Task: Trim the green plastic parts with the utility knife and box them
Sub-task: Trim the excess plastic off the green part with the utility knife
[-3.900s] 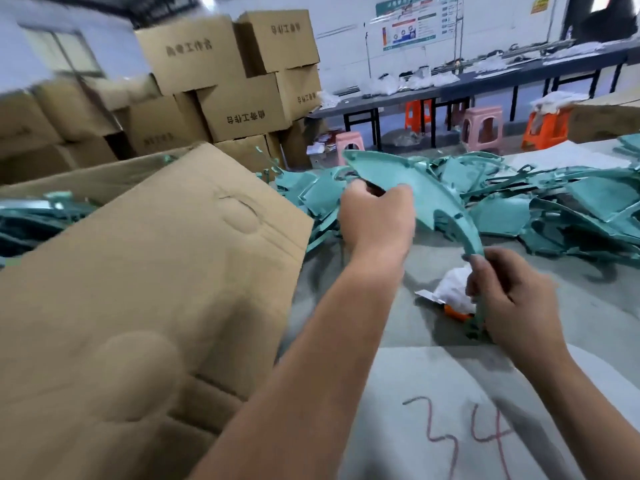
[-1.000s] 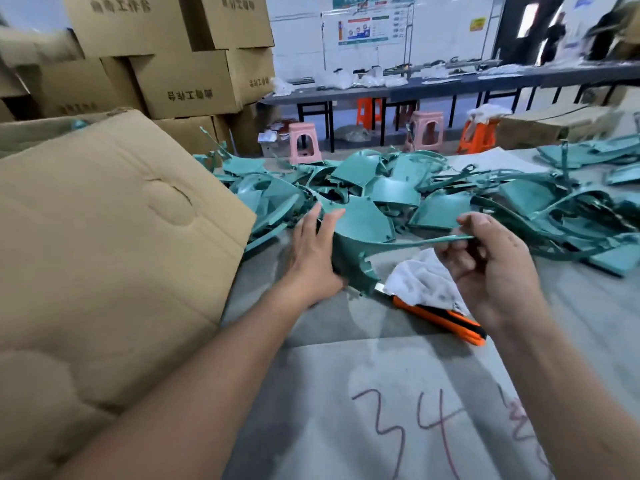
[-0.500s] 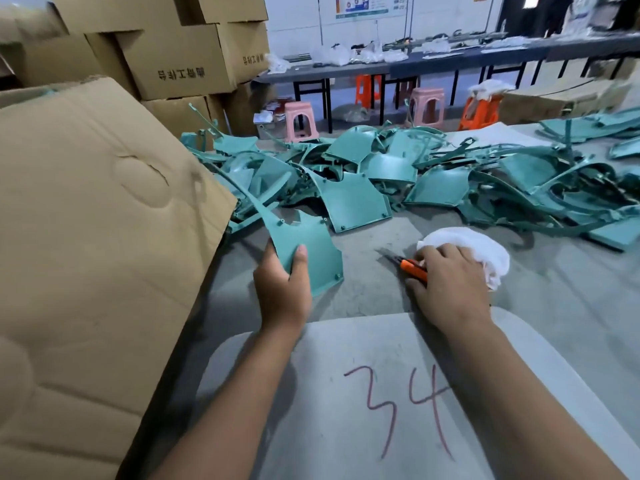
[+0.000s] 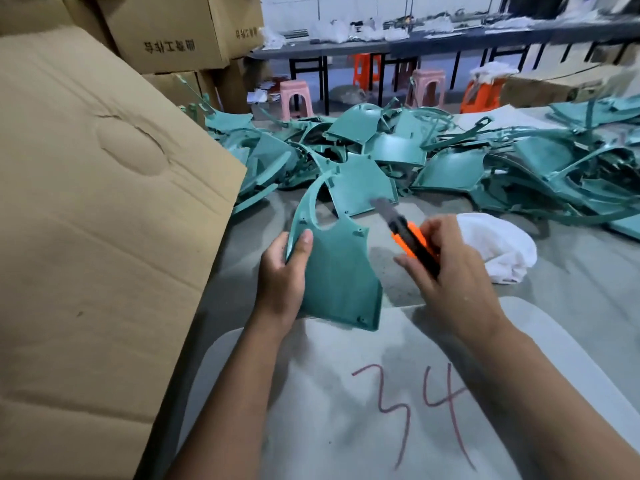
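Both hands are working just above the pale mat point(image 4: 346, 393) marked "34" at the near edge of the tabletop point(image 4: 571, 289). Left hand point(image 4: 282, 275) is gripping a green plastic part point(image 4: 337, 271) by its left edge, thumb curled over the front face, holding it tilted up off the mat. Right hand point(image 4: 446, 275) is closing its fingers around an orange utility knife point(image 4: 410, 240), with the blade end pointing up and away, just to the right of the part and not touching it. Beside that hand, a white cloth point(image 4: 498, 247) is lying crumpled on the grey surface. Further back, a big heap of green parts point(image 4: 450, 161) is sprawling across the middle of the tabletop towards its far edge. Along the left edge a large cardboard box flap point(image 4: 97, 220) is leaning in. Beyond the tabletop, stacked cartons point(image 4: 173, 32) are standing at the far left, and pink and orange stools point(image 4: 427, 86) are sitting under a long dark bench point(image 4: 415, 46) by the wall.
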A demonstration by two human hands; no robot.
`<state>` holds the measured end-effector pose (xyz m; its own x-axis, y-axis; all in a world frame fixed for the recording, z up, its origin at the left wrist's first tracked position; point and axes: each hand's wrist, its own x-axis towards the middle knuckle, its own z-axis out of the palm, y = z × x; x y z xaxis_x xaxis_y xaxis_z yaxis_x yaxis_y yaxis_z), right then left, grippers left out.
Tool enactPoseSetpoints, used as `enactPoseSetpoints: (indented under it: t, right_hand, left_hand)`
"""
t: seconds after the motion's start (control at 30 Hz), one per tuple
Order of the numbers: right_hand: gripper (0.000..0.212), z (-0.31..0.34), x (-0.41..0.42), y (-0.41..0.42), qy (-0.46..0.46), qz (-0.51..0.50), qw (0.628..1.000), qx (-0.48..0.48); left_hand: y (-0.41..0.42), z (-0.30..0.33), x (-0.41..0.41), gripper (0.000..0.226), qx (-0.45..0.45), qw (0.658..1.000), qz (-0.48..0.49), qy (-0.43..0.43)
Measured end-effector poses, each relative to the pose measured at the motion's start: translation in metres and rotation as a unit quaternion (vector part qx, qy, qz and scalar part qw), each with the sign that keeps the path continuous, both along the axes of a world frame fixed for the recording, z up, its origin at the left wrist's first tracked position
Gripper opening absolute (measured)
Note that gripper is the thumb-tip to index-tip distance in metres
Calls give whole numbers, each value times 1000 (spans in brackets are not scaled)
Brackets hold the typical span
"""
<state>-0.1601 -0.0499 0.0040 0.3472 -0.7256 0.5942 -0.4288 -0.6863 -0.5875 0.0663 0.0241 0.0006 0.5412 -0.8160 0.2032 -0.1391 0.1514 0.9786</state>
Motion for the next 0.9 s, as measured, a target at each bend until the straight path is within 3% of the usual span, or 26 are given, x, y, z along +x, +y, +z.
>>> enactPoseSetpoints:
  t: [0.13, 0.23, 0.37, 0.5, 0.73, 0.9]
  right_hand:
    - [32, -1, 5, 6, 31, 37, 999, -10]
    - [25, 0, 9, 11, 42, 53, 998, -16]
    - [31, 7, 14, 19, 89, 100, 991, -24]
    - [34, 11, 14, 23, 83, 114, 990, -15]
    - [42, 12, 13, 25, 81, 24, 996, -4]
    - [42, 15, 13, 29, 74, 129, 989, -1]
  left_hand:
    - [-2, 5, 7, 65, 37, 997, 65, 24]
    - [-2, 9, 6, 76, 53, 996, 63, 26]
    - [-4, 9, 5, 74, 61, 995, 61, 48]
    - [-7, 1, 8, 47, 77, 997, 21, 22]
    - [-6, 5, 4, 83, 90, 996, -13, -23]
    - [-6, 3, 3, 72, 90, 996, 15, -2]
